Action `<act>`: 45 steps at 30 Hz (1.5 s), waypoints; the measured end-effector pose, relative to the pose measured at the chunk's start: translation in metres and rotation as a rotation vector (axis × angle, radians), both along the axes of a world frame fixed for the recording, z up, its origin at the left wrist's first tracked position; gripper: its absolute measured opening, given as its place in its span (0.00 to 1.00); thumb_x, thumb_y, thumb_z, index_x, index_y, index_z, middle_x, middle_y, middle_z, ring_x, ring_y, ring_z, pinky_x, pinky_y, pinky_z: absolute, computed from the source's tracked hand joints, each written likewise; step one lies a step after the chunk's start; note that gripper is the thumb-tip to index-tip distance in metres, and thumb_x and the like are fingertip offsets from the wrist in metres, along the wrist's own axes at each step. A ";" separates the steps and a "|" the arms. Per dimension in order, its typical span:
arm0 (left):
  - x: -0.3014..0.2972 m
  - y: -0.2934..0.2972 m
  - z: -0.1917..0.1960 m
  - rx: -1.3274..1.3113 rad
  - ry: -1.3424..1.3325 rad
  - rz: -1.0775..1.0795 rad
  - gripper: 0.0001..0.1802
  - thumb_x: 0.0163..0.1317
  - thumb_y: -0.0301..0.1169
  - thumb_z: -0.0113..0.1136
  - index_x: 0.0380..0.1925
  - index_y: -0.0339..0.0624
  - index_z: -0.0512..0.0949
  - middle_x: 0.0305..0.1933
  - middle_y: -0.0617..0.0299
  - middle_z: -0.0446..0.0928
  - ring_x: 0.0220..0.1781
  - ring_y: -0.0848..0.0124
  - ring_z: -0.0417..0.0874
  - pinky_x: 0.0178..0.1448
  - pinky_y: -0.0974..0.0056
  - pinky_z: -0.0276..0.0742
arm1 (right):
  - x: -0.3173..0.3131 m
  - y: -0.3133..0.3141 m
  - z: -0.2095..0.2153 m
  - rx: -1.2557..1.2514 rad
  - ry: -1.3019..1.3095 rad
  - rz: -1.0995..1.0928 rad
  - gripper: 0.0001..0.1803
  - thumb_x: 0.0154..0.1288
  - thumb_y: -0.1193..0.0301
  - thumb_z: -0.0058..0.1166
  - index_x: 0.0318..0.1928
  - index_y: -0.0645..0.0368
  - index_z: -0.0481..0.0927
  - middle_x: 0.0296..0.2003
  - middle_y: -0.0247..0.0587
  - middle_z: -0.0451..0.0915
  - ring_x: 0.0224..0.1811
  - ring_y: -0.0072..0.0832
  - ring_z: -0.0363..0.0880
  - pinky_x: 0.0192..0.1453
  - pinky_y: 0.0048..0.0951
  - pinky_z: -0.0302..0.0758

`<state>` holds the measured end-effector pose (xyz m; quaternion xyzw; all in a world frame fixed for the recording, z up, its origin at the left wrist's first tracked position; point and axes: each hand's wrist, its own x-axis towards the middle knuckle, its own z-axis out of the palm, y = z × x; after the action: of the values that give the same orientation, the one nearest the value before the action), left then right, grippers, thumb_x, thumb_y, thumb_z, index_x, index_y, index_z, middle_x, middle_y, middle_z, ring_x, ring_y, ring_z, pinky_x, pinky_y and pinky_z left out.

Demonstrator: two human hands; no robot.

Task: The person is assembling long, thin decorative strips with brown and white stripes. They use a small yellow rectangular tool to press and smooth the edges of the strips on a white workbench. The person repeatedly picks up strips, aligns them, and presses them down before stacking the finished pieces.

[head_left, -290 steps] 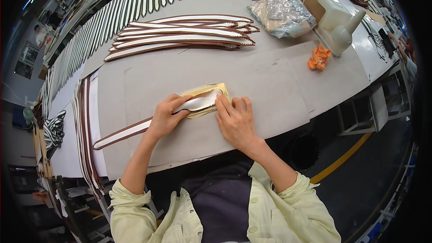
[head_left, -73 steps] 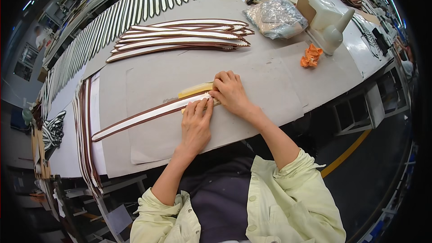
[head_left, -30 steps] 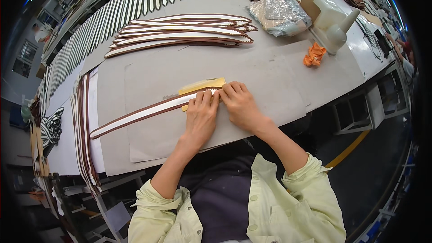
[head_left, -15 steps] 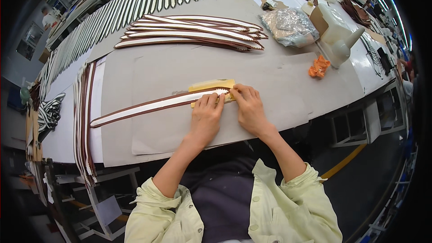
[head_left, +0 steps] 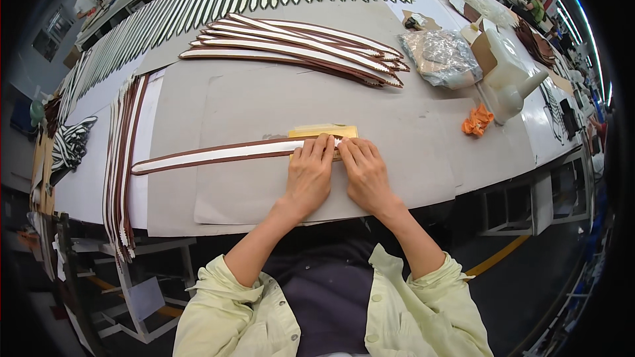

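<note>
A long strap (head_left: 231,155), white down the middle with brown edges, lies across the grey work surface. Its notched right end rests over a yellow block (head_left: 323,131). My left hand (head_left: 309,175) presses its bunched fingers on the strap just short of that end. Close beside it, my right hand (head_left: 365,175) has its fingers curled and pinched on the strap's tip. What lies beneath both sets of fingertips is hidden.
Beyond the hands lies a pile of similar brown-edged straps (head_left: 297,49). More straps (head_left: 122,165) hang over the table's left edge. At right are an orange crumpled piece (head_left: 477,120), a plastic-wrapped bundle (head_left: 441,58) and a whitish bottle (head_left: 512,96).
My left hand has slid slightly right, nearer the strap's tip. My right hand's fingers are now drawn together beside it. The whole view has shifted a little.
</note>
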<state>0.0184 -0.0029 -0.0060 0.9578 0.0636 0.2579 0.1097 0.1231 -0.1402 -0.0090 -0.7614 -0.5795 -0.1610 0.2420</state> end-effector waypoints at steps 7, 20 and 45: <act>0.008 0.004 -0.004 -0.012 0.039 -0.030 0.28 0.54 0.21 0.60 0.59 0.27 0.78 0.60 0.46 0.76 0.62 0.51 0.76 0.65 0.49 0.72 | -0.002 0.013 0.004 0.061 0.040 -0.025 0.22 0.52 0.82 0.55 0.51 0.73 0.79 0.47 0.58 0.80 0.55 0.52 0.77 0.67 0.48 0.72; -0.048 0.128 0.021 -0.326 0.316 0.053 0.22 0.56 0.40 0.75 0.47 0.45 0.80 0.53 0.54 0.77 0.59 0.54 0.75 0.66 0.51 0.70 | -0.014 0.008 0.005 -0.003 0.168 -0.115 0.18 0.70 0.74 0.59 0.57 0.66 0.78 0.57 0.52 0.78 0.63 0.50 0.74 0.68 0.49 0.70; -0.103 0.157 0.084 -0.224 0.591 -0.004 0.23 0.60 0.34 0.68 0.55 0.43 0.76 0.51 0.53 0.83 0.52 0.51 0.85 0.54 0.49 0.78 | 0.009 0.042 0.051 0.094 0.273 0.175 0.14 0.65 0.82 0.58 0.50 0.59 0.85 0.39 0.44 0.81 0.43 0.43 0.81 0.49 0.43 0.77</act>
<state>-0.0845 0.1546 0.0783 0.9734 0.1188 -0.0406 0.1918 0.1324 -0.0982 0.0423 -0.7106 -0.5971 -0.0612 0.3671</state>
